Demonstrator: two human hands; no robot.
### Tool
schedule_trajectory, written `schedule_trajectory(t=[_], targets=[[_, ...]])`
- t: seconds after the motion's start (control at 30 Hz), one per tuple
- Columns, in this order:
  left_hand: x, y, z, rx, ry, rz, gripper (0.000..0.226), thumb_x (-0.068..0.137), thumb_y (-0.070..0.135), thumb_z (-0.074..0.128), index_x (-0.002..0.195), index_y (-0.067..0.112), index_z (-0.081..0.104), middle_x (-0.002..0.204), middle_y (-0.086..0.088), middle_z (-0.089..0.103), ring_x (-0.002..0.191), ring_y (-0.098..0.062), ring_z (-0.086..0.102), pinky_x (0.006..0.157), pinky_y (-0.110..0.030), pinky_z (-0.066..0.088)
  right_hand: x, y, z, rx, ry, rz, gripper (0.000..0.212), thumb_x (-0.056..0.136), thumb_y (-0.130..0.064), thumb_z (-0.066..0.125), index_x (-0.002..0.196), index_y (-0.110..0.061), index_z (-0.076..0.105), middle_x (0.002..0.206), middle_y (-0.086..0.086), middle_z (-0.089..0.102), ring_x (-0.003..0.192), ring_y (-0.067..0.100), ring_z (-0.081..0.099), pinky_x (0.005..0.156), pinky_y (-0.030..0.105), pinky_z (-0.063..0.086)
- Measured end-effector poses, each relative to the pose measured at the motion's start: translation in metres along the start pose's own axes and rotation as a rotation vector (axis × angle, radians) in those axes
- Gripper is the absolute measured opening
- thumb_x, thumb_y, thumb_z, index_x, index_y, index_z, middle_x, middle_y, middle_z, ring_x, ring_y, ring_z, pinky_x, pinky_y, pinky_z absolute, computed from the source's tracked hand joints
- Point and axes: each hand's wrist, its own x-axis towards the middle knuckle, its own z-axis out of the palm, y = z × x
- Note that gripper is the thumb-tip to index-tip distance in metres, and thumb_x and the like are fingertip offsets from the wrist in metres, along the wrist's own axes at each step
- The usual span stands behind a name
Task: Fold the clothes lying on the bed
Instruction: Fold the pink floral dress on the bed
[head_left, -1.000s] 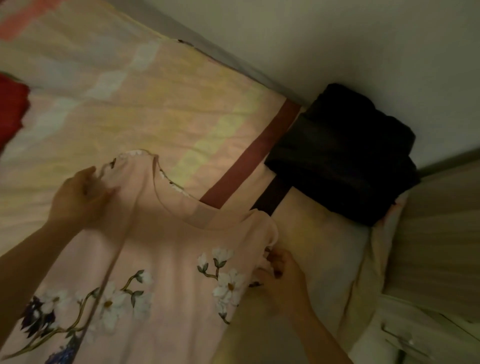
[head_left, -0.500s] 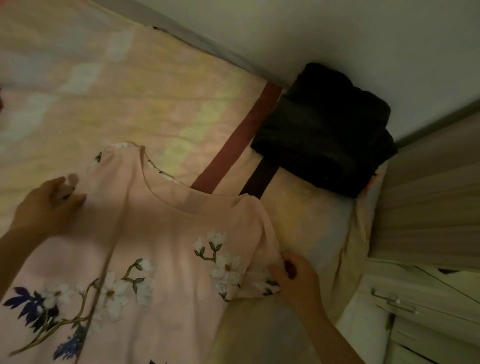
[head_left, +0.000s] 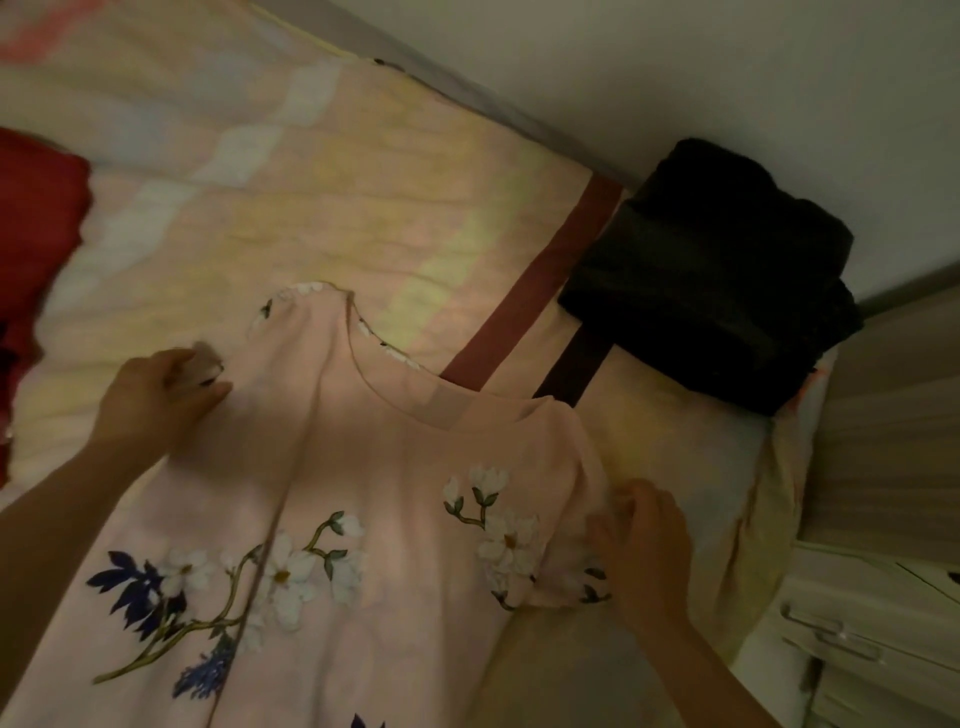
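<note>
My left hand (head_left: 156, 400) pinches the sleeve of a pink floral top (head_left: 363, 519) between thumb and fingers, while my right hand (head_left: 641, 551) curls round the opposite sleeve edge, both gripping cloth. The top lies spread face up on the bed (head_left: 311, 208), neckline toward the wall, hem out of view below. By my reading the folding of this garment has barely begun: the body is laid out flat, but no fold across it shows. A black folded pile (head_left: 711, 275) sits at the bed's far corner, likely finished work. A red garment (head_left: 36, 234) waits at the left edge, apparently unfolded. A drawer unit (head_left: 857, 623) stands just beside the bed on the right; nothing blocks the sleeves.
</note>
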Motion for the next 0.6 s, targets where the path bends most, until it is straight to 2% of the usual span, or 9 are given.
schedule_trajectory(t=[0.1,0.17,0.27,0.33,0.4,0.5,0.6], targets=[[-0.006,0.0,-0.01,-0.052,0.014,-0.047,0.057,0.081,0.027,0.073,0.123,-0.006,0.055,0.114,-0.028,0.061,0.104,-0.043,0.058,0.088,-0.045,0.044,0.013,-0.054,0.012,0.005,0.054,-0.167,0.028,0.076,-0.019,0.073,0.1,-0.011,0.059,0.097,0.007,0.057,0.088,0.025,0.051,0.073,0.043,0.047],[-0.008,-0.008,-0.015,-0.08,0.025,-0.048,0.052,0.08,0.031,0.073,0.113,-0.007,0.061,0.101,-0.027,0.065,0.094,-0.041,0.061,0.08,-0.042,0.045,0.025,-0.098,0.028,0.107,-0.054,-0.316,0.026,0.079,-0.015,0.07,0.103,-0.01,0.06,0.1,0.007,0.058,0.094,0.026,0.052,0.078,0.041,0.047],[-0.011,-0.018,-0.023,-0.113,0.037,-0.091,0.032,0.084,0.023,0.069,0.1,-0.005,0.067,0.084,-0.018,0.064,0.079,-0.031,0.059,0.071,-0.034,0.039,0.045,-0.17,0.056,0.246,-0.281,-0.484,0.026,0.084,-0.015,0.063,0.109,-0.014,0.058,0.105,0.0,0.052,0.101,0.019,0.048,0.08,0.028,0.04],[-0.013,-0.023,-0.024,-0.15,0.016,-0.138,0.026,0.084,0.024,0.069,0.096,0.002,0.069,0.084,-0.013,0.064,0.078,-0.027,0.057,0.07,-0.029,0.04,0.056,-0.215,0.079,0.275,-0.356,-0.549,0.027,0.085,-0.018,0.063,0.111,-0.016,0.058,0.109,0.0,0.051,0.101,0.017,0.049,0.082,0.029,0.042],[-0.015,-0.026,-0.023,-0.239,-0.045,-0.175,0.021,0.08,0.024,0.073,0.096,0.01,0.068,0.085,-0.009,0.064,0.076,-0.02,0.057,0.065,-0.02,0.041,0.067,-0.252,0.099,0.29,-0.357,-0.598,0.029,0.083,-0.019,0.066,0.111,-0.014,0.059,0.109,0.005,0.055,0.102,0.023,0.052,0.088,0.035,0.045],[-0.013,-0.029,-0.02,-0.407,-0.113,-0.214,0.024,0.072,0.017,0.08,0.09,0.012,0.067,0.079,-0.002,0.064,0.078,-0.016,0.059,0.069,-0.02,0.039,0.086,-0.287,0.118,0.163,-0.296,-0.583,0.035,0.086,-0.022,0.061,0.12,-0.013,0.055,0.123,0.008,0.05,0.118,0.025,0.042,0.101,0.034,0.035],[-0.01,-0.03,-0.02,-0.357,-0.108,-0.157,0.02,0.07,0.012,0.081,0.085,0.012,0.068,0.076,0.004,0.063,0.074,-0.009,0.057,0.072,-0.018,0.038,0.106,-0.304,0.125,-0.008,-0.18,-0.471,0.04,0.09,-0.03,0.056,0.126,-0.013,0.052,0.129,0.011,0.047,0.123,0.028,0.037,0.105,0.032,0.029]])
